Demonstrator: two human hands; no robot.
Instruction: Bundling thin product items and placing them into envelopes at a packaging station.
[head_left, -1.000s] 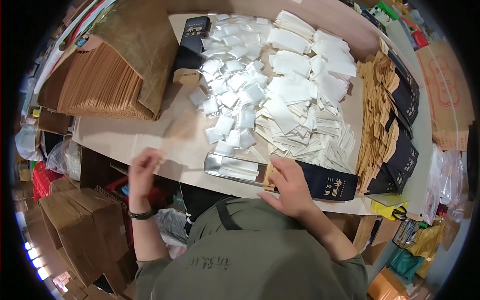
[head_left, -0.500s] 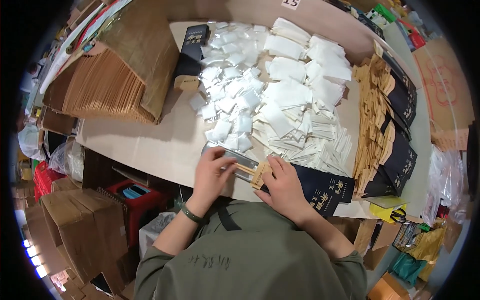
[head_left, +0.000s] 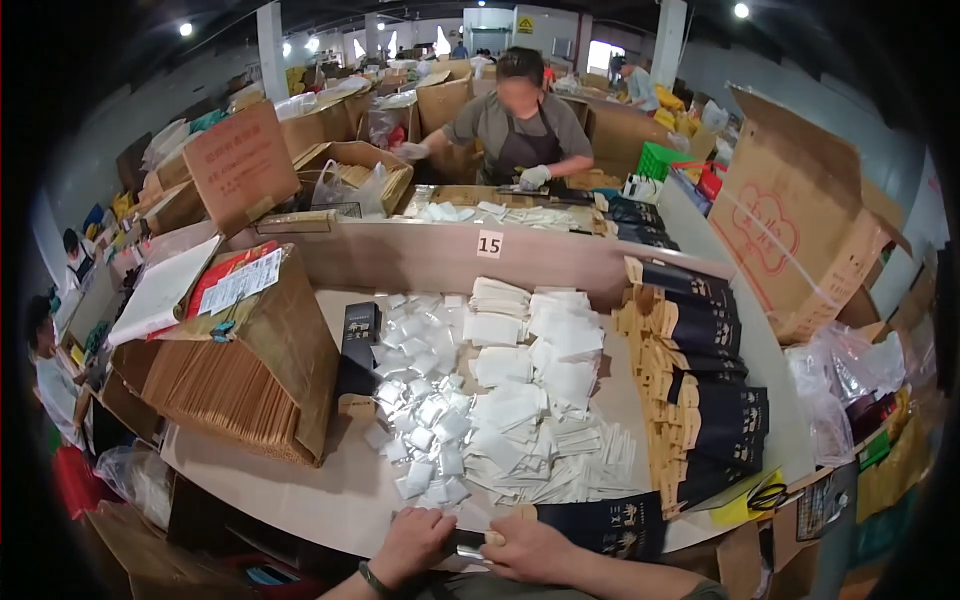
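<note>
My left hand (head_left: 415,542) is at the table's near edge, its fingers curled down. Close to its right, my right hand (head_left: 532,548) is closed like a fist, thumb toward the left hand. A shiny dark strip (head_left: 468,546) shows between them; what the fingers grip is hidden. Dark blue printed paper sleeves (head_left: 605,522) lie beside and partly behind my right hand. Beyond the hands spread small clear packets (head_left: 420,435) and, to their right, a heap of white flat packets (head_left: 510,400). Overlapping dark blue sleeves with tan ends (head_left: 715,420) line the table's right side.
A cardboard box (head_left: 310,370) packed with tan sheets stands at left. A low partition (head_left: 400,258) closes the back, with a gloved co-worker (head_left: 525,125) beyond it. Scissors (head_left: 768,496) lie by a yellow holder (head_left: 735,508) at the right edge; a large carton (head_left: 790,210) stands behind.
My view has tilted up, bringing in the room and co-worker. The hands now sit lower in the picture. The tan sticks and tan sleeve end seen between them earlier no longer show clearly.
</note>
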